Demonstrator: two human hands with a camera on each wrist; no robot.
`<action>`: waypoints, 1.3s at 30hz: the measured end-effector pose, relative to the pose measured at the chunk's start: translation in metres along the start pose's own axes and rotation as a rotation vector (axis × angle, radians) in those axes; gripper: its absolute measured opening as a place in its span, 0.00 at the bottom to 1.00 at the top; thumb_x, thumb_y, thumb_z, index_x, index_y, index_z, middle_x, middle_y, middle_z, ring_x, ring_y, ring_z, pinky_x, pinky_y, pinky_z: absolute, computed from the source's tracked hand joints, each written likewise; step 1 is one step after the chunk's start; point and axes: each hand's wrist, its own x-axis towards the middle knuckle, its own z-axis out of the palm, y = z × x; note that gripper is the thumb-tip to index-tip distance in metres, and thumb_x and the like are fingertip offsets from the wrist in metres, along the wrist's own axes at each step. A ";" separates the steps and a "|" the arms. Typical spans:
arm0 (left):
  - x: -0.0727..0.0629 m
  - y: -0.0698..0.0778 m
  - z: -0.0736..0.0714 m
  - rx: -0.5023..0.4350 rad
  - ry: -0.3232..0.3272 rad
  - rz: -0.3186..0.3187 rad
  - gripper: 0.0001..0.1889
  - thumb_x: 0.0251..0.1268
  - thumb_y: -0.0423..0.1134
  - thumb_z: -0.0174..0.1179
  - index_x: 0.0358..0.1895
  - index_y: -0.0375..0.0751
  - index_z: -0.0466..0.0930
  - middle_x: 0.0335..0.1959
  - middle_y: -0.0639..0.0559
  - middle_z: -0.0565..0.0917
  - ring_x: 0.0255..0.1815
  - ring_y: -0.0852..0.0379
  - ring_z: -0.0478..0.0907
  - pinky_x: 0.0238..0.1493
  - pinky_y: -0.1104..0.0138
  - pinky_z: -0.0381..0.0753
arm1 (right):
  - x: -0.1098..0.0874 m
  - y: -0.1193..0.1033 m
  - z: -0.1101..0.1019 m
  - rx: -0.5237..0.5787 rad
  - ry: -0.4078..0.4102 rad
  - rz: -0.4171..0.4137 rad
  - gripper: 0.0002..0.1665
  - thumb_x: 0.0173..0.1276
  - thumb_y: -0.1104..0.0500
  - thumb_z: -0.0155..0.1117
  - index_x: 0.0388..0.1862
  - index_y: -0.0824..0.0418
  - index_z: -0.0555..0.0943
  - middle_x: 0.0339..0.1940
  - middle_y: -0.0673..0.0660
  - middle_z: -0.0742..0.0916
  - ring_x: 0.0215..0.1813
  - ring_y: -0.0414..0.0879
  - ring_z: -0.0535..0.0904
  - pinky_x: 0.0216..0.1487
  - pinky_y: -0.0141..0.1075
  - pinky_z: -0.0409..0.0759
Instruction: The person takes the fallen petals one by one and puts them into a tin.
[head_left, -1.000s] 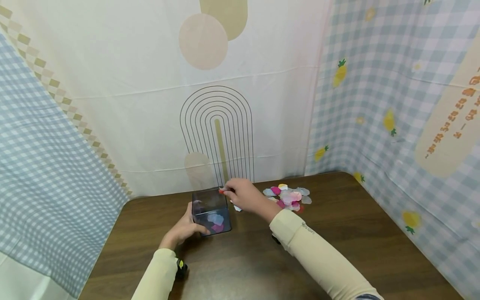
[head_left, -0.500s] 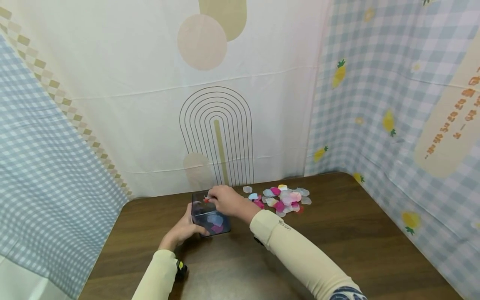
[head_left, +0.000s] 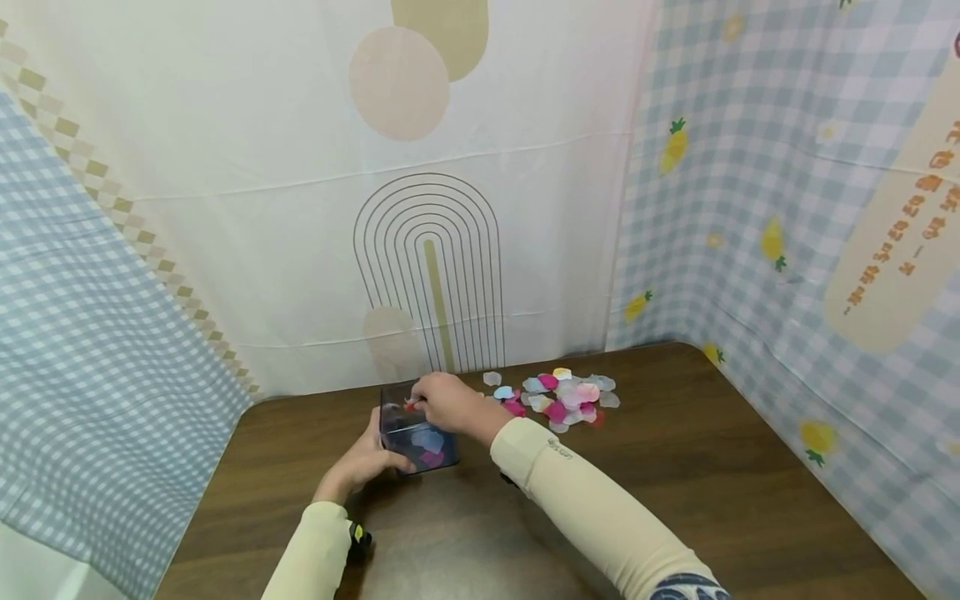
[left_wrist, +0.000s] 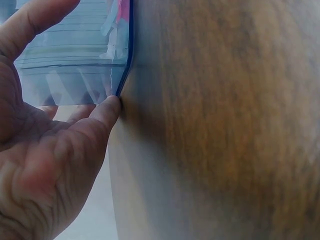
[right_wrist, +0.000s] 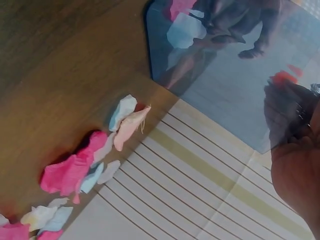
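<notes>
A clear, bluish plastic box (head_left: 397, 439) stands on the table, its mouth upward. My left hand (head_left: 365, 458) grips its left side, the thumb along the front; the left wrist view shows a finger at the box's bottom edge (left_wrist: 131, 45). At the top of the box, my right hand (head_left: 453, 402) pinches a red petal (head_left: 409, 407). Through the wall in the right wrist view, those fingers and the red petal (right_wrist: 286, 77) appear inside the box. A light blue petal (head_left: 428, 441) and a magenta petal (head_left: 432, 458) lie at the bottom.
Right of the box lies a loose pile of artificial petals (head_left: 573, 396) in pink, white, pale blue and yellow. Several strays, including a pale petal (head_left: 492, 378), lie nearer the box. A hanging cloth (head_left: 555, 250) borders the table's back edge.
My right hand has moved left and slightly down, bringing the red petal from the box's right edge into its mouth. Petals behind that arm have come into view. My left hand keeps its hold.
</notes>
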 end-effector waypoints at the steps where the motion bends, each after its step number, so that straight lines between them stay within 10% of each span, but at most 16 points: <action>1: 0.000 0.000 0.000 -0.003 0.000 0.001 0.58 0.44 0.23 0.76 0.77 0.42 0.46 0.71 0.31 0.71 0.63 0.42 0.82 0.57 0.66 0.82 | 0.001 -0.001 0.000 -0.013 -0.008 0.002 0.09 0.81 0.58 0.63 0.49 0.55 0.90 0.47 0.50 0.91 0.50 0.42 0.84 0.57 0.37 0.84; 39: 0.000 0.000 0.000 0.025 0.005 -0.026 0.60 0.44 0.25 0.78 0.78 0.44 0.46 0.71 0.32 0.74 0.64 0.44 0.81 0.57 0.66 0.79 | 0.007 -0.008 -0.002 -0.013 -0.104 0.060 0.13 0.81 0.58 0.62 0.55 0.56 0.91 0.54 0.51 0.93 0.57 0.45 0.88 0.60 0.37 0.86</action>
